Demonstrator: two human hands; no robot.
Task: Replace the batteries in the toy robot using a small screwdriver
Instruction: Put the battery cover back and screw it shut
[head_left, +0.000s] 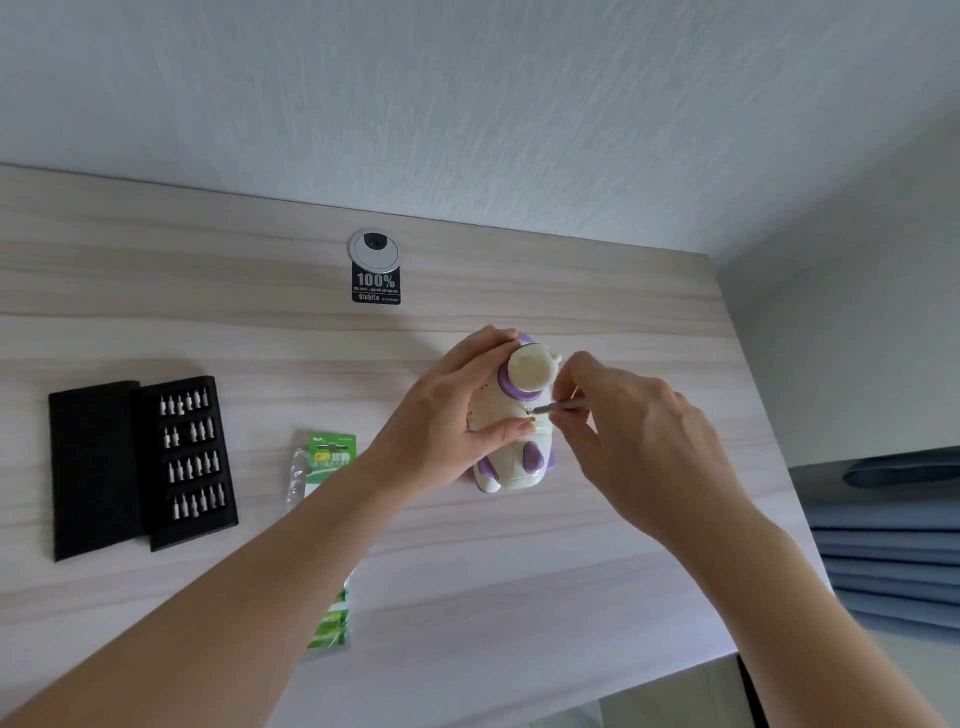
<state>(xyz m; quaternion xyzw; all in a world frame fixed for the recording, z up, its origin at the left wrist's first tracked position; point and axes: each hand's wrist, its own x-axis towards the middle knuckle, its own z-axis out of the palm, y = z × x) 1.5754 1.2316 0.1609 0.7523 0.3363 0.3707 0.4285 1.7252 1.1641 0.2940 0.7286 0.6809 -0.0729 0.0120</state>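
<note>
Battery pack (329, 540): nearest of the things on the desk, a green and clear blister pack lying flat, partly hidden under the left forearm. White letters "GP" show on the green card at its far end; the smaller print beside them is too small to read.

Bit case (143, 467): left of the pack and well apart from it, a black case lying open, one half plain black foam, the other holding four rows of small silver bits standing in slots.

Left hand (457, 415): wrapped around the toy's left side, fingers curled over the top of the body, thumb pressed on its front near the screw.

Right hand (628, 431): fingertips pinched on a thin screwdriver, the other fingers loosely curled.

Screwdriver (556, 408): slim silver shaft, nearly level, its tip touching the toy's body just below the purple collar.

Toy robot (519, 415): right of the desk's centre, between the two hands, its base resting on the desk. Cream white, rounded body, purple ring at the neck, purple pads on the stubby lower limbs, small dots on the left flank.

Desk (208, 322): pale wood grain with darker streaks.

Label (376, 283): farther back, a black tag reading "100%" and below it "Qiubite"; the middle line is unreadable.

Cable cap (374, 250): round, silver, touching the label's top edge, close to the textured white wall (467, 104).
</note>
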